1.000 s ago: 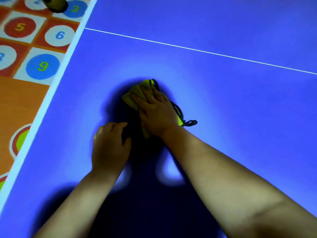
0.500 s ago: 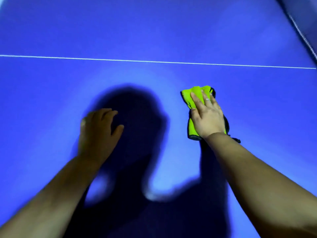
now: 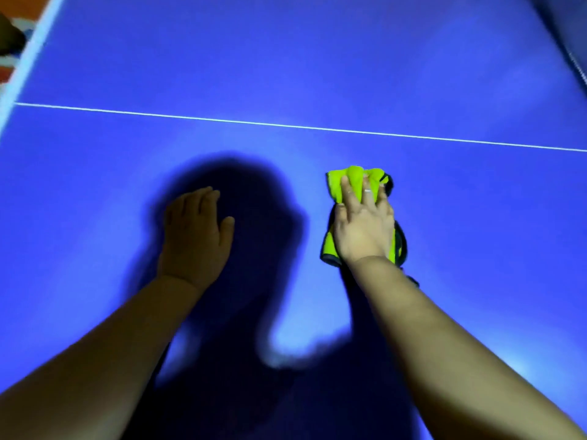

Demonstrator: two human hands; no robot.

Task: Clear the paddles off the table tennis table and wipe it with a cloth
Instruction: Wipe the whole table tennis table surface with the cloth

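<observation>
Since a second ago your right hand (image 3: 365,230) has slid the cloth (image 3: 347,182) rightward, away from your left hand (image 3: 193,236). The two hands were nearly touching then and are now well apart.

Right hand: palm down on the cloth, fingers straight and slightly spread, pressing it to the table (image 3: 476,249); no finger curls round it. A ring (image 3: 367,191) shows on one finger.

Cloth: yellow-green with dark edging, bunched, showing beyond the fingertips and at both sides of the wrist.

Left hand: flat on the bare table, fingers straight and together, holding nothing.

Position: the cloth lies on your side of the white line (image 3: 286,126), near it, well away from the table's left edge (image 3: 30,55). Your shadow (image 3: 247,192) covers the left hand and the table between the hands. Orange floor (image 3: 5,74) shows past the left edge.
</observation>
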